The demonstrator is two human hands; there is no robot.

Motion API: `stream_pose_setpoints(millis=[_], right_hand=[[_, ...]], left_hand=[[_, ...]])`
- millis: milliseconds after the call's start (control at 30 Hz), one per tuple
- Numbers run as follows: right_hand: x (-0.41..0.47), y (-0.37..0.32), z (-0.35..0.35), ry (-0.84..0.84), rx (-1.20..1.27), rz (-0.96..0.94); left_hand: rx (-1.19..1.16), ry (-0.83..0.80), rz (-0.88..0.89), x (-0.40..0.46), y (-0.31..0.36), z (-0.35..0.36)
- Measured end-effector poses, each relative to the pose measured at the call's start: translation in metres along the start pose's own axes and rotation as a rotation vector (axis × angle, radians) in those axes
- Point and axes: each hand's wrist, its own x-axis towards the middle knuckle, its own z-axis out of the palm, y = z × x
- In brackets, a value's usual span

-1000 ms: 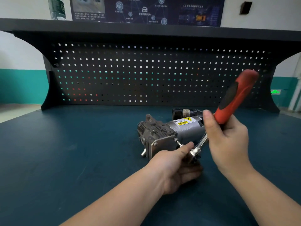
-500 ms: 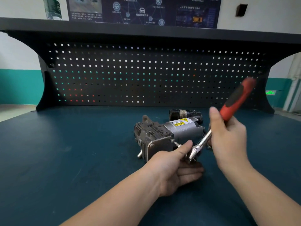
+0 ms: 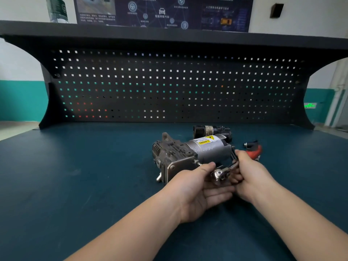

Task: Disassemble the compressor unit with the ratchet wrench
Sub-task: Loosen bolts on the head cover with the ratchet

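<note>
In front of you stretches the dark teal workbench (image 3: 75,185), backed by a black pegboard (image 3: 169,87) under a black shelf (image 3: 169,33). Above the shelf hangs a dark poster (image 3: 162,12), and a clear bottle (image 3: 57,9) stands on the shelf at the left.

The compressor unit (image 3: 192,153) lies on its side near the middle of the bench: the dark finned head points left, the grey motor can with its yellow warning label (image 3: 206,140) points right, and a flat metal plate faces you. Just behind it lies a smaller dark cylindrical part (image 3: 211,130).

Your left hand (image 3: 197,191) sits palm up just in front of the plate, its fingers curled under the chrome head of the ratchet wrench (image 3: 219,174) and its thumb reaching toward a small bolt (image 3: 197,163) that sticks out of the plate. Your right hand (image 3: 252,178) is wrapped round the wrench's shank, just right of the head. The red handle (image 3: 256,150) shows beyond your knuckles, low over the bench to the right of the motor can. Whether the socket is seated on the bolt cannot be told.
</note>
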Motion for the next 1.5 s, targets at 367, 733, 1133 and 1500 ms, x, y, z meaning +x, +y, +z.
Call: stream_pose_setpoints(millis=[367,733,1133,1500], right_hand=[[-0.002,-0.01,0.002,-0.071,-0.101,-0.279],[-0.006,-0.029,-0.003,-0.195,0.076,-0.389],[-0.016,-0.033,-0.005,-0.609,0.145,-0.072],[-0.036,-0.021,0.0,-0.891,-0.34,-0.072]], left_hand=[[-0.294,0.15,0.163,0.009,-0.003,-0.005],[-0.101,0.049,0.222,0.004,-0.005,0.003],[-0.039,0.117,0.431,-0.005,0.018,-0.001],[0.091,-0.055,0.422,-0.005,0.016,0.0]])
